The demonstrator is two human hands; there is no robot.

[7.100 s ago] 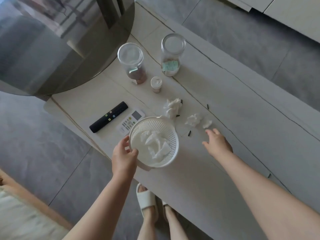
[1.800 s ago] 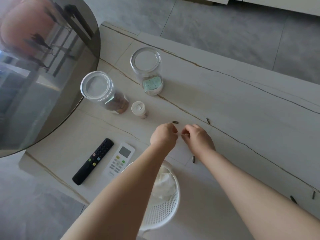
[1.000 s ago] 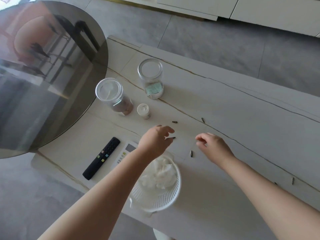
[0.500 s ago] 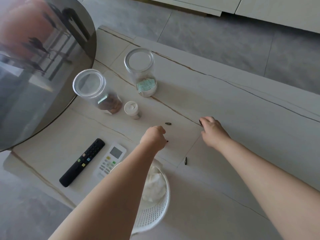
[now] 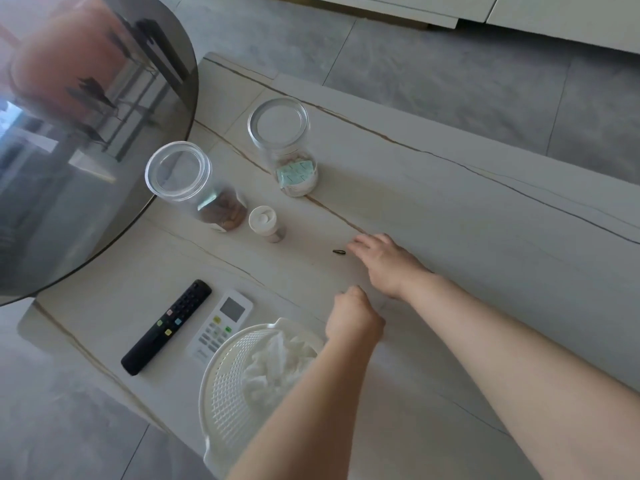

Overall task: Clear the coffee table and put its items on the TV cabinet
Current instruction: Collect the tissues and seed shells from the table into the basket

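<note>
Right hand (image 5: 388,263) is stretched out flat over the pale worktop (image 5: 467,216), fingers loosely spread, tips just beside a little dark seed (image 5: 339,251) lying on the surface, near it but not touching as far as I can see. Left hand (image 5: 353,317) is curled into a loose fist right at the far rim of the white basket (image 5: 221,386); can't tell if it's pinching anything, the fingertips are hidden.

The basket sits at the near edge of the worktop with crumpled white tissues (image 5: 277,365) inside, and the left forearm crosses over it. Just left of it lies a white AC remote (image 5: 221,323), with a black TV remote (image 5: 166,327) beside that, roughly parallel.

Further out there's a small white-capped bottle (image 5: 265,223), then two clear jars with clear lids: one with brown stuff in the bottom (image 5: 197,188), one with a green label (image 5: 284,147). The label writing is too blurry to read, same with the remote buttons.

A dark round glass table (image 5: 69,150) overhangs the worktop's left end. Grey tiled floor (image 5: 450,81) beyond, with a pale low cabinet (image 5: 519,15) at the top edge.
</note>
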